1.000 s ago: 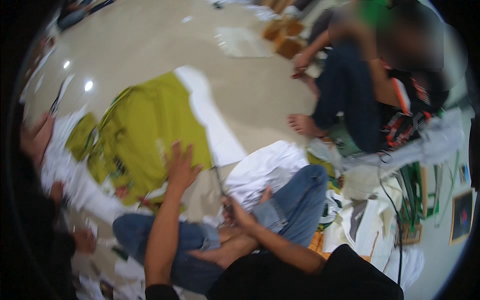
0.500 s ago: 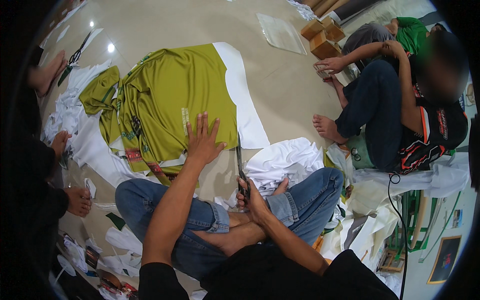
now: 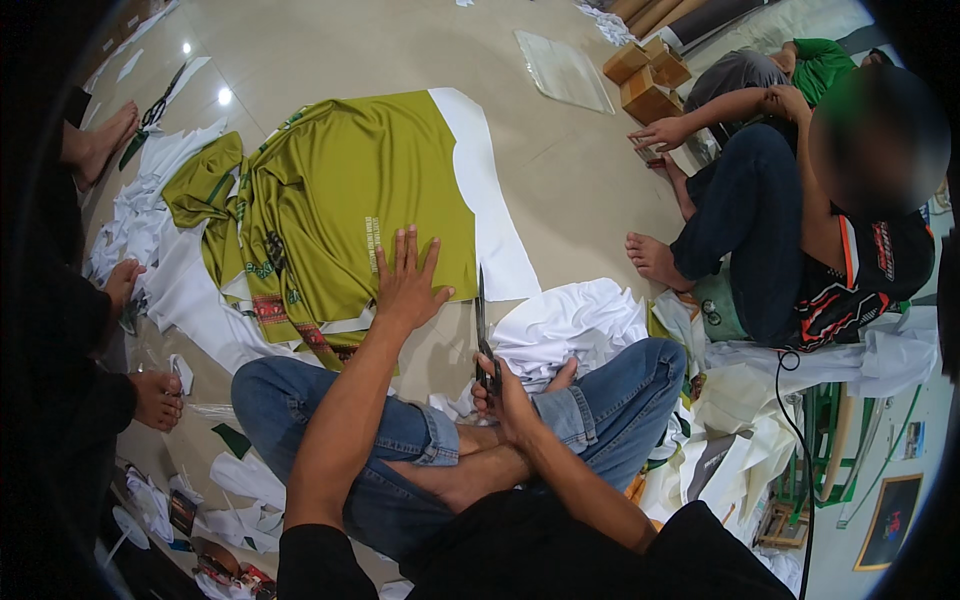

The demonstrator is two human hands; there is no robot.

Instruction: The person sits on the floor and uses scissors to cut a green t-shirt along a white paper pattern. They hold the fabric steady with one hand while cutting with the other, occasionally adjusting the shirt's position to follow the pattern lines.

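Spread on the floor before me is an olive-green printed fabric piece (image 3: 370, 160) with a white border (image 3: 485, 190) along its right side. My left hand (image 3: 405, 285) lies flat on the green cloth near its front edge, fingers spread. In my right hand (image 3: 505, 395) is a pair of black-handled scissors (image 3: 482, 325), its blades pointing away from me. The blade tips meet the front edge of the cloth, where green borders white. Folds of patterned green fabric (image 3: 285, 310) bunch at the left of the piece.
White cloth scraps (image 3: 570, 320) heap by my right knee, more (image 3: 150, 200) at the left. Another pair of scissors (image 3: 158, 108) lies far left beside a person's foot (image 3: 105, 145). Another person (image 3: 760, 210) sits at the right near cardboard boxes (image 3: 648, 90) and a clear plastic sheet (image 3: 563, 70).
Very little differs. The view has shifted slightly; my left hand stays flat on the cloth and the scissors stay at its edge, their blades looking a little closer together.
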